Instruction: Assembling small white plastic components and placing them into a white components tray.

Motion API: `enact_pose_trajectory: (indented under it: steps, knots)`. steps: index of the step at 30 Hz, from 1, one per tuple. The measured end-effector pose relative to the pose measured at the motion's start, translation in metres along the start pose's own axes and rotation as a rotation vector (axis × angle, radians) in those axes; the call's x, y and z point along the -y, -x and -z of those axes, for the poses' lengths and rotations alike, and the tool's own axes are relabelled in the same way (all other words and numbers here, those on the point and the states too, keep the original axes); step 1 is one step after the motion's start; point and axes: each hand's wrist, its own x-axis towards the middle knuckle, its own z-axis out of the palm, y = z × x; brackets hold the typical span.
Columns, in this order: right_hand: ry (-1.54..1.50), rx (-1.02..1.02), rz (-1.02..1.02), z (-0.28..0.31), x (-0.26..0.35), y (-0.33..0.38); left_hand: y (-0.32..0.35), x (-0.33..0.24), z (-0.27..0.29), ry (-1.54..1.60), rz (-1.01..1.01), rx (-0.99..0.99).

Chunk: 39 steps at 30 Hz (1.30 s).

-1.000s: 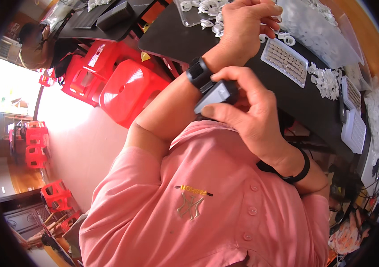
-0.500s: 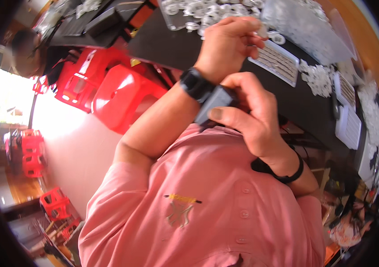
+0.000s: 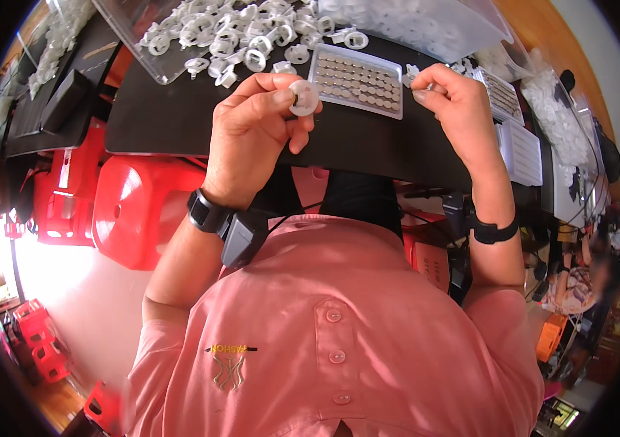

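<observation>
My left hand (image 3: pixel 246 138) is raised over the near edge of the dark table, pinching a round white plastic part (image 3: pixel 303 98) between thumb and forefinger. Its flat round side shows. To the right, my right hand (image 3: pixel 461 109) is closed in a pinch beside some small white pieces (image 3: pixel 412 71); what lies between its fingertips is too small to name. Between the hands sits a white tray (image 3: pixel 396 111) with rows of small round metallic discs (image 3: pixel 357 81). A dark grey box (image 3: pixel 244 239) hangs at my left wrist, next to a black strap (image 3: pixel 206 211).
Many white ring-shaped plastic parts (image 3: pixel 230 36) lie heaped behind my left hand. A clear bin (image 3: pixel 426 29) of white pieces stands at the back. At the right are another disc tray (image 3: pixel 501 98) and a white tray (image 3: pixel 520 153). Red stools (image 3: pixel 139 211) stand left of the table (image 3: pixel 157 120).
My right hand has let go of the dark box at my left wrist and moved right, past the disc tray. My left hand has moved left and lower. The view has shifted.
</observation>
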Motion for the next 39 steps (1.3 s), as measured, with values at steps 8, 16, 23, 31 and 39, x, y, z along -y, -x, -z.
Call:
enact_pose_trajectory:
  steps: [8,16,23,31,39]
  knots:
    - [0.088,0.039,0.103,-0.027,-0.007,0.002,0.001,0.006,-0.006,0.031,0.099,0.014]
    - [0.210,0.026,0.299,-0.027,-0.009,0.002,0.001,0.006,-0.001,-0.019,0.116,0.050]
    - [-0.237,-0.144,0.282,-0.038,0.034,0.016,-0.002,0.007,-0.002,0.036,0.145,0.039]
    - [-0.472,-0.246,0.536,-0.084,0.061,0.013,-0.001,0.008,0.001,0.128,0.129,0.072]
    - [-0.780,-0.032,0.322,-0.082,0.064,0.011,0.001,0.007,0.003,0.130,0.106,0.052]
